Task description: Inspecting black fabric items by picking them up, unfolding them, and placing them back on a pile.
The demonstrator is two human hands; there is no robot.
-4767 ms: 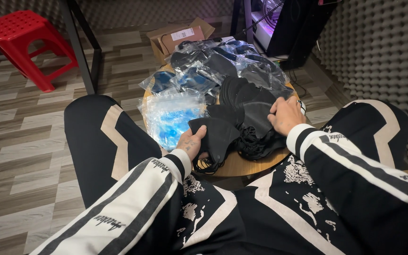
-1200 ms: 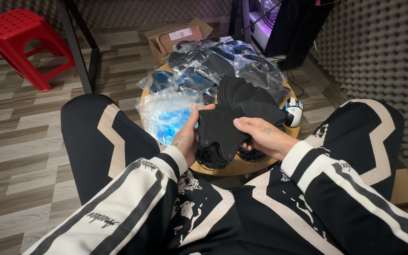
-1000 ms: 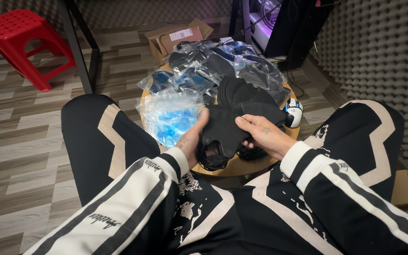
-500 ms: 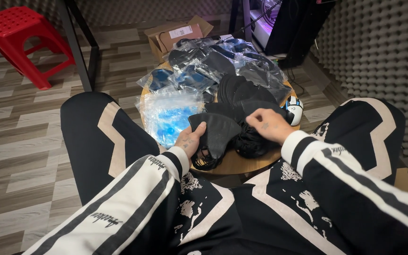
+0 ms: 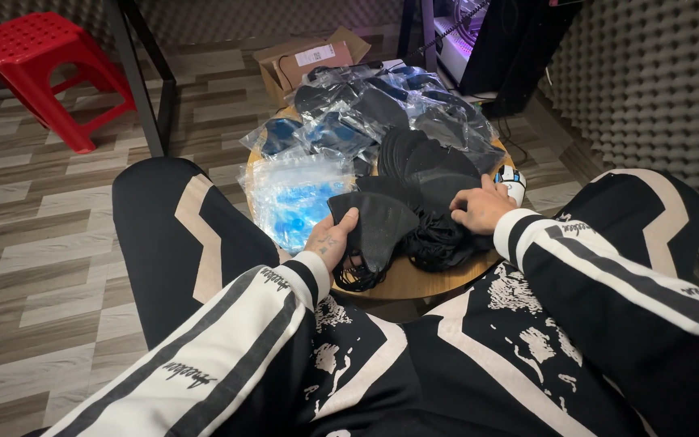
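Floorboards of grey wood pattern are filling the left side, and a red plastic stool point(image 5: 38, 69) is standing at the far left, well apart from the person. Just to the right of it a black metal leg point(image 5: 141, 77) is slanting down to the floor. The person's left knee point(image 5: 175, 222) in black trousers with a pale stripe is rising near the middle left, beside a small round wooden table point(image 5: 414, 279). On the left part of the table a pile of clear plastic bags with blue contents point(image 5: 293, 198) is lying, and behind it, farther away, a heap of bagged dark items point(image 5: 382, 113) is spreading toward the far edge, with an open cardboard box point(image 5: 305, 61) sitting on the floor beyond. The left hand point(image 5: 329, 241) is gripping a black face mask point(image 5: 378, 226), the thumb lying across its top face and the fingers curling underneath, so the mask is being held just above the near edge of the table, its ear loops dangling below. To the right a stack of black masks point(image 5: 426, 166) is fanning out on the table. The right hand point(image 5: 479, 209) is resting palm down on this pile, fingers slightly spread and pressing on the dark fabric. A small white object point(image 5: 514, 180) is peeking out just behind that hand. On the far right a wall of grey ridged foam point(image 5: 657, 89) is standing.
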